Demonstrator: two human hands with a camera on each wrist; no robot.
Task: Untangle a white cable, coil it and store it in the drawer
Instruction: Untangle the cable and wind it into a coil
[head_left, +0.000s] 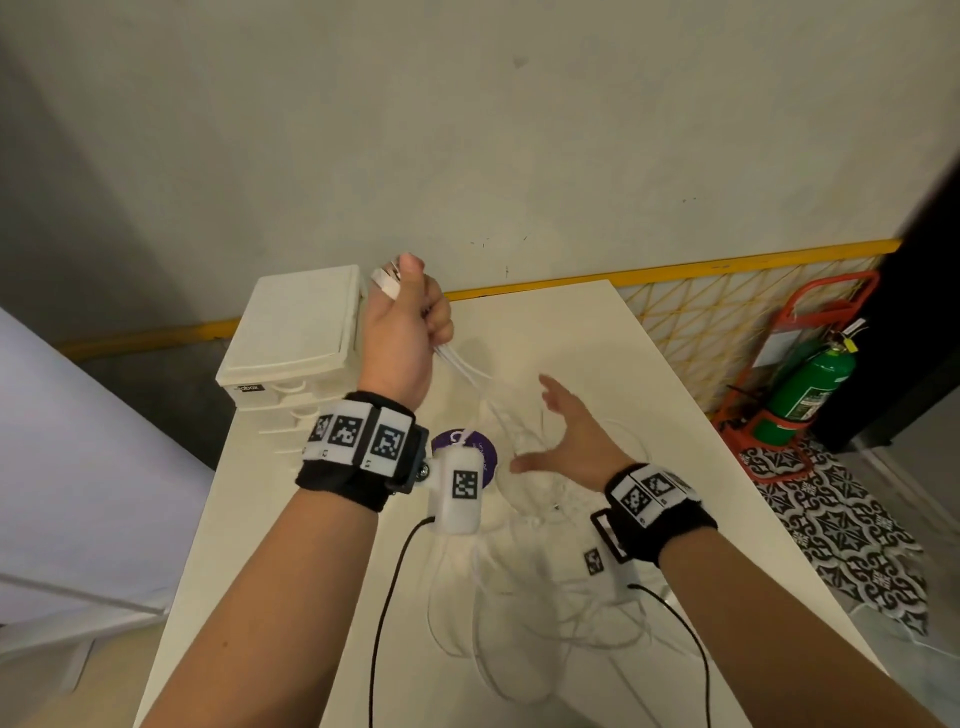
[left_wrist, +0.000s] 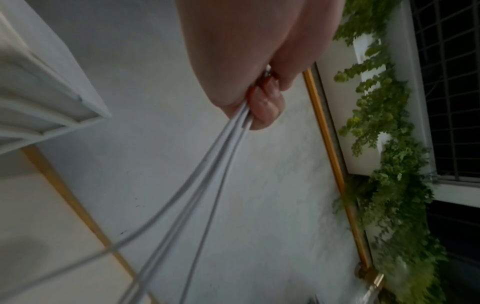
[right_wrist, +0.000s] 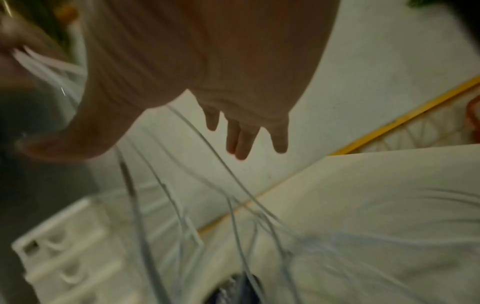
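Observation:
My left hand (head_left: 410, 306) is raised above the table's far left and grips a bunch of white cable (head_left: 462, 366) strands; connector ends stick out above the thumb. In the left wrist view the strands (left_wrist: 207, 174) run down from the curled fingers (left_wrist: 265, 107). The rest of the cable (head_left: 545, 597) lies in loose tangled loops on the white table (head_left: 675, 415). My right hand (head_left: 566, 441) hovers open above those loops, fingers spread (right_wrist: 241, 139), holding nothing. A white drawer unit (head_left: 296, 332) stands at the table's far left, just left of the left hand; its drawers look closed.
A purple round disc (head_left: 480, 452) lies on the table between my wrists. Black leads (head_left: 387, 613) run from the wrist cameras toward me. Right of the table, on the floor, a green fire extinguisher (head_left: 810, 389) sits in a red stand. A wall lies behind.

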